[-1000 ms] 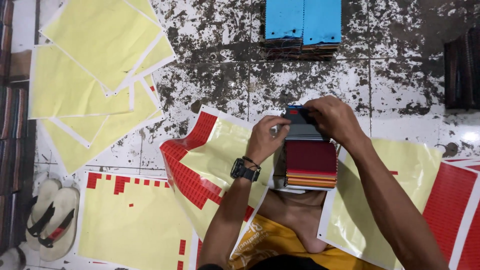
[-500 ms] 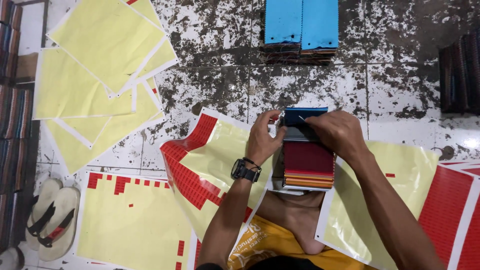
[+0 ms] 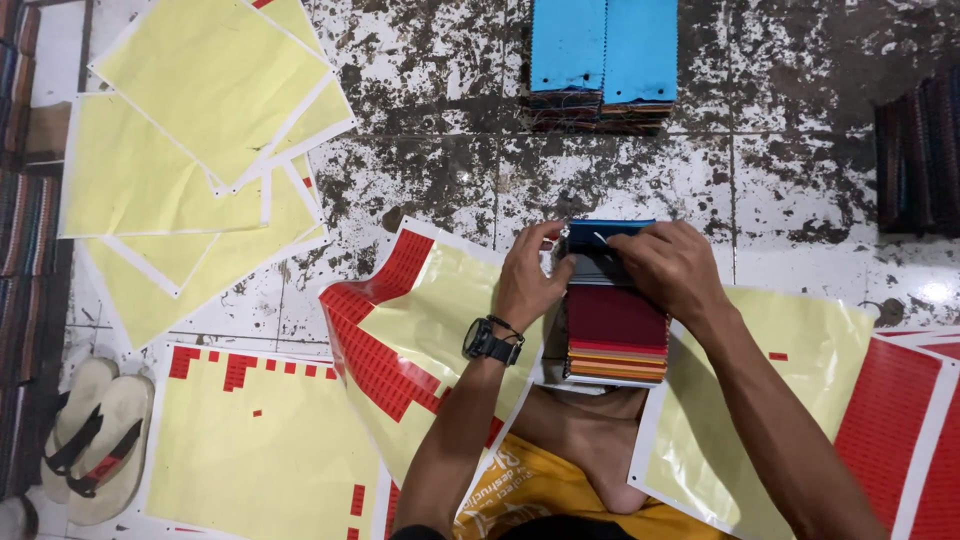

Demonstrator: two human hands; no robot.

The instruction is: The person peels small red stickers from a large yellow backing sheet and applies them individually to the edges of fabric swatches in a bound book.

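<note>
A stack of coloured fabric swatches [image 3: 615,335] lies in front of my knee, dark red on top with orange layers at its near edge and a blue end at the far side. My left hand [image 3: 530,275], with a black watch on the wrist, pinches the far left corner of the stack. My right hand [image 3: 675,265] presses down on the far right end and covers part of the blue top. Both hands grip the stack's far edge.
Yellow backing sheets [image 3: 190,170] lie scattered at the far left. Sheets with red stickers [image 3: 400,340] lie around my legs. A second pile of blue-topped swatches [image 3: 603,60] sits farther ahead on the stained floor. Sandals [image 3: 95,435] rest at the near left; dark fabric stacks [image 3: 920,150] at the right.
Both hands shifted slightly toward the far end of the swatch stack and closed tighter on its blue edge; the stack itself stayed in place.
</note>
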